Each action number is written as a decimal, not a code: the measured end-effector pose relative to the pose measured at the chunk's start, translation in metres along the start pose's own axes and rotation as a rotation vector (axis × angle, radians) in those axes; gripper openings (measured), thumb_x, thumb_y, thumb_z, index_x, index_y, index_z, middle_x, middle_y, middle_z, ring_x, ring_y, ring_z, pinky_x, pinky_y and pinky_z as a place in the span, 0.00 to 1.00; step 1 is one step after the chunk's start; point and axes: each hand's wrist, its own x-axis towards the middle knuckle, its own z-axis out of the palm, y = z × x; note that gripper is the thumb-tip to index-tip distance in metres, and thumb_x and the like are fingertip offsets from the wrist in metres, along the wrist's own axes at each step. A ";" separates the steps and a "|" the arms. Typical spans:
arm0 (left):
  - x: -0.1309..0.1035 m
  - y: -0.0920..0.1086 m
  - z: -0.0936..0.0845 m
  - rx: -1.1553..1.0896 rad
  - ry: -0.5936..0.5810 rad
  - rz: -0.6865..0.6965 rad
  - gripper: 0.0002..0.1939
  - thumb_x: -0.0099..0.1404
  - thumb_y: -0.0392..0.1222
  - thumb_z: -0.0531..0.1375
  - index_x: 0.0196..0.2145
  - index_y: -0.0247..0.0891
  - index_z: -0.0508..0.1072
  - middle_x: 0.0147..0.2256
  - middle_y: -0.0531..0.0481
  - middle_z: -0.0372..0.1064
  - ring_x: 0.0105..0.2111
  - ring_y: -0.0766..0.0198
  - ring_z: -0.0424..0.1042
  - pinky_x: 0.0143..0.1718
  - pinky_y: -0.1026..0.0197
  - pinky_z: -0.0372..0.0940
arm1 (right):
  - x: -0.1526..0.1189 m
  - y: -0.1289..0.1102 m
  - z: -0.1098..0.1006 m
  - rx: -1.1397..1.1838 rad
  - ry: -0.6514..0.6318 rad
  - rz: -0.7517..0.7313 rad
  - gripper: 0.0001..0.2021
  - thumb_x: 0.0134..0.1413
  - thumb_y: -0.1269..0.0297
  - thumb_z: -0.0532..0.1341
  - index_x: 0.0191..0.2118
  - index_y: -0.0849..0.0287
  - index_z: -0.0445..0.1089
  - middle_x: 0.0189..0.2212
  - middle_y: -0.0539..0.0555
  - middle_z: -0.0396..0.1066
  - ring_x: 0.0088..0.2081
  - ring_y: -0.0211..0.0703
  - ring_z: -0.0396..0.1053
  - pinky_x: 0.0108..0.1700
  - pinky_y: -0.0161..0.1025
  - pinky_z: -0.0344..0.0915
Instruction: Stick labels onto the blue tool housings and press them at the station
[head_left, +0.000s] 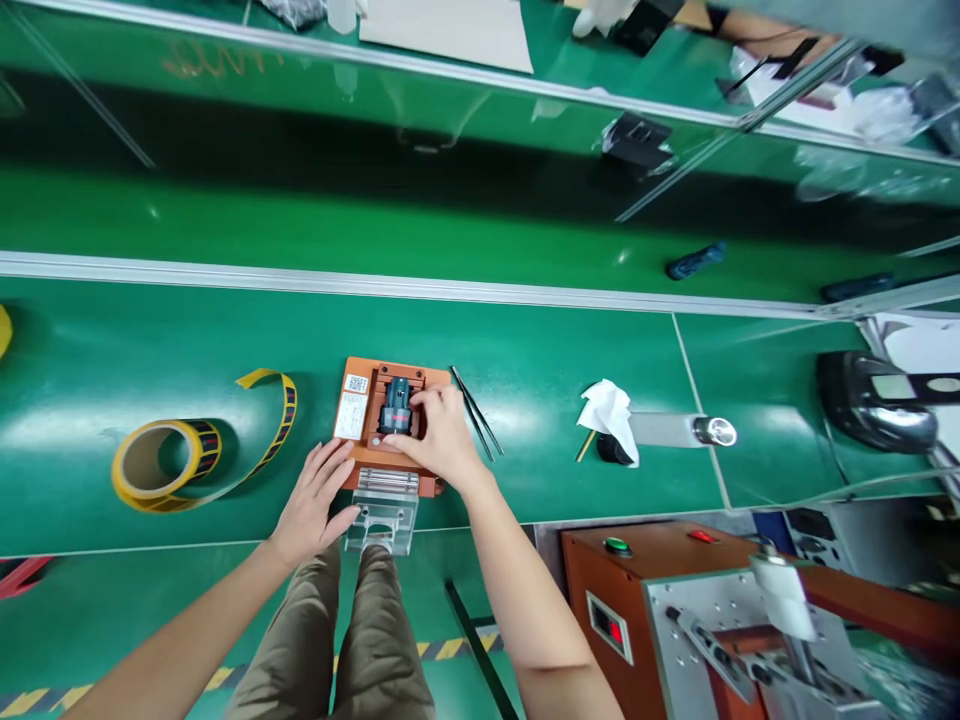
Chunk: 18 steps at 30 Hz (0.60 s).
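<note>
I view the battery [397, 405] as a compact, dark blue-green body in 2 stepped sections: a narrower section at the far end and a wider base at the near end, with a small red mark across the base. The battery is seated in the recess of an orange-brown block [360, 365], which carries 2 white labels along its left side. I locate the battery to the left of my right hand [444, 430]: the index finger is at its right side and the thumb reaches across its near end. The thumb and index finger are parted around the base; from this angle I cannot tell whether they are clamped on it. My left hand [315, 500] is well apart from the right, nearer to me and to the left of the battery, with extended fingers on the near left corner of the block and the thumb beside the clear plate [369, 512]. The tweezers [465, 393] lie on the green table [532, 400], just right of the block; the tape roll [204, 455] stands to its left.
</note>
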 end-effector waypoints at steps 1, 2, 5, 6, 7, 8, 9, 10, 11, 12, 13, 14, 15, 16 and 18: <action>0.000 0.001 0.000 0.006 0.012 0.005 0.39 0.69 0.39 0.58 0.72 0.44 0.44 0.67 0.33 0.55 0.70 0.45 0.50 0.65 0.31 0.52 | 0.003 -0.006 0.000 -0.042 -0.020 0.014 0.30 0.39 0.47 0.75 0.44 0.60 0.68 0.45 0.60 0.63 0.50 0.56 0.64 0.53 0.56 0.68; 0.000 0.001 0.000 0.014 0.023 0.006 0.39 0.69 0.39 0.57 0.72 0.44 0.44 0.67 0.33 0.56 0.69 0.45 0.50 0.65 0.31 0.52 | 0.004 -0.013 -0.001 -0.071 -0.032 0.018 0.28 0.40 0.48 0.75 0.41 0.60 0.67 0.43 0.60 0.64 0.48 0.56 0.65 0.52 0.55 0.69; -0.002 0.002 0.001 0.036 0.047 0.004 0.38 0.69 0.38 0.57 0.71 0.43 0.45 0.66 0.33 0.57 0.69 0.46 0.51 0.64 0.34 0.55 | -0.003 -0.040 -0.015 -0.046 0.021 0.022 0.24 0.43 0.52 0.73 0.40 0.59 0.65 0.42 0.60 0.67 0.45 0.54 0.69 0.49 0.51 0.71; -0.002 0.002 0.001 0.037 0.051 0.002 0.37 0.69 0.38 0.57 0.71 0.42 0.46 0.66 0.33 0.57 0.69 0.47 0.52 0.65 0.35 0.55 | -0.010 -0.050 -0.023 -0.015 0.036 0.039 0.24 0.44 0.52 0.72 0.42 0.59 0.64 0.42 0.59 0.68 0.44 0.53 0.70 0.47 0.50 0.72; -0.001 0.004 0.000 0.035 0.057 0.001 0.36 0.69 0.39 0.57 0.70 0.40 0.48 0.65 0.33 0.58 0.69 0.47 0.53 0.65 0.36 0.55 | -0.020 -0.060 -0.032 0.024 0.042 0.061 0.24 0.46 0.52 0.70 0.44 0.59 0.63 0.42 0.59 0.70 0.43 0.53 0.72 0.45 0.50 0.72; 0.001 0.008 -0.003 0.033 0.069 -0.010 0.33 0.70 0.39 0.57 0.69 0.38 0.52 0.64 0.33 0.60 0.68 0.48 0.54 0.65 0.37 0.55 | -0.031 -0.069 -0.042 0.066 0.037 0.075 0.25 0.48 0.53 0.69 0.46 0.59 0.62 0.43 0.59 0.72 0.42 0.52 0.73 0.44 0.49 0.72; 0.003 0.015 -0.008 0.035 0.087 -0.037 0.30 0.70 0.39 0.56 0.67 0.37 0.56 0.63 0.34 0.62 0.68 0.47 0.55 0.66 0.36 0.53 | -0.045 -0.078 -0.051 0.104 0.025 0.074 0.25 0.49 0.53 0.68 0.49 0.58 0.62 0.43 0.59 0.73 0.42 0.52 0.74 0.44 0.49 0.73; 0.007 0.024 -0.014 0.037 0.118 -0.089 0.25 0.70 0.39 0.56 0.64 0.36 0.63 0.61 0.35 0.65 0.67 0.47 0.55 0.66 0.35 0.52 | -0.060 -0.086 -0.059 0.139 0.016 0.055 0.25 0.50 0.54 0.68 0.50 0.58 0.62 0.44 0.59 0.74 0.42 0.51 0.75 0.44 0.48 0.73; 0.013 0.036 -0.023 0.030 0.160 -0.164 0.20 0.71 0.40 0.56 0.58 0.36 0.70 0.59 0.37 0.67 0.66 0.46 0.57 0.66 0.34 0.50 | -0.075 -0.093 -0.066 0.169 0.016 0.020 0.25 0.50 0.56 0.67 0.51 0.58 0.62 0.46 0.59 0.74 0.43 0.51 0.75 0.46 0.48 0.73; 0.020 0.051 -0.034 -0.003 0.200 -0.256 0.15 0.71 0.41 0.56 0.53 0.37 0.75 0.57 0.39 0.70 0.65 0.45 0.58 0.66 0.33 0.49 | -0.089 -0.099 -0.071 0.191 0.028 -0.021 0.25 0.50 0.57 0.67 0.52 0.58 0.62 0.47 0.59 0.74 0.45 0.50 0.75 0.47 0.47 0.73; 0.028 0.067 -0.047 -0.079 0.237 -0.356 0.14 0.72 0.43 0.56 0.47 0.38 0.78 0.54 0.40 0.72 0.63 0.45 0.61 0.65 0.34 0.51 | -0.103 -0.104 -0.076 0.204 0.044 -0.058 0.25 0.49 0.59 0.68 0.53 0.58 0.63 0.48 0.59 0.74 0.46 0.50 0.75 0.48 0.47 0.72; 0.038 0.085 -0.060 -0.210 0.260 -0.446 0.14 0.72 0.46 0.56 0.45 0.38 0.79 0.52 0.40 0.74 0.60 0.46 0.65 0.63 0.37 0.55 | -0.116 -0.109 -0.079 0.212 0.061 -0.092 0.25 0.49 0.60 0.68 0.53 0.58 0.63 0.48 0.59 0.74 0.46 0.49 0.75 0.49 0.47 0.72; 0.049 0.102 -0.074 -0.417 0.243 -0.509 0.17 0.72 0.49 0.56 0.48 0.38 0.78 0.51 0.40 0.74 0.56 0.49 0.68 0.60 0.42 0.61 | -0.127 -0.114 -0.083 0.222 0.080 -0.122 0.25 0.49 0.61 0.68 0.53 0.58 0.64 0.48 0.59 0.74 0.47 0.49 0.74 0.50 0.47 0.72; 0.060 0.118 -0.088 -0.665 0.205 -0.558 0.19 0.71 0.52 0.56 0.52 0.38 0.76 0.52 0.39 0.74 0.53 0.51 0.71 0.56 0.46 0.65 | -0.137 -0.118 -0.086 0.235 0.098 -0.150 0.25 0.50 0.61 0.68 0.53 0.58 0.65 0.49 0.59 0.74 0.48 0.49 0.74 0.52 0.47 0.71; 0.081 0.147 -0.112 -1.003 0.083 -0.594 0.23 0.66 0.53 0.63 0.54 0.37 0.74 0.52 0.38 0.74 0.50 0.52 0.74 0.49 0.54 0.70 | -0.151 -0.128 -0.094 0.288 0.126 -0.174 0.25 0.50 0.62 0.69 0.54 0.58 0.66 0.50 0.59 0.74 0.49 0.48 0.73 0.53 0.46 0.70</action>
